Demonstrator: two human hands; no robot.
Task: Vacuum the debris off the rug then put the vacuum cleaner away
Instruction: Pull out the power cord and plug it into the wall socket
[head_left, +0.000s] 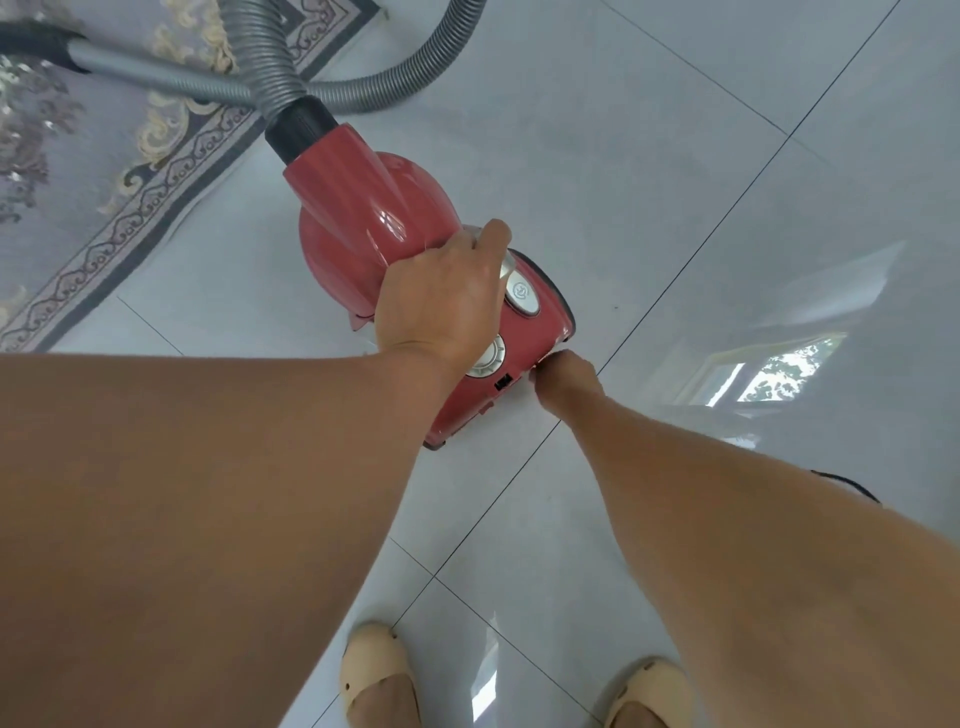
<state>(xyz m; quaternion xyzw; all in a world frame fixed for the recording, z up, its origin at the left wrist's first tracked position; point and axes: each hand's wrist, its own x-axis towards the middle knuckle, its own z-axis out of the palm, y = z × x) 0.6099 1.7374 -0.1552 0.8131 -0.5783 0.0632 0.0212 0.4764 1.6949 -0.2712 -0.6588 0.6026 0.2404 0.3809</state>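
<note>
The red vacuum (415, 270) stands on glossy pale floor tiles (649, 156) with dark joints, just beside a patterned grey rug (78, 171), its grey hose (270, 67) looping over that rug. The left hand (441, 301) grips the vacuum's top. The right hand (566, 371) curls at its rear edge; whether it holds anything, I cannot tell. A window reflection (769, 374) shines at right.

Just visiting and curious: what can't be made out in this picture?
Head view only.
What the right hand pinches, if anything, behind the vacuum cleaner: its own fingers hide it.
What the left hand grips on top: the hand covers it.
The hose nozzle end: cut off by the left edge.
Debris on the rug: too small among the pattern.
</note>
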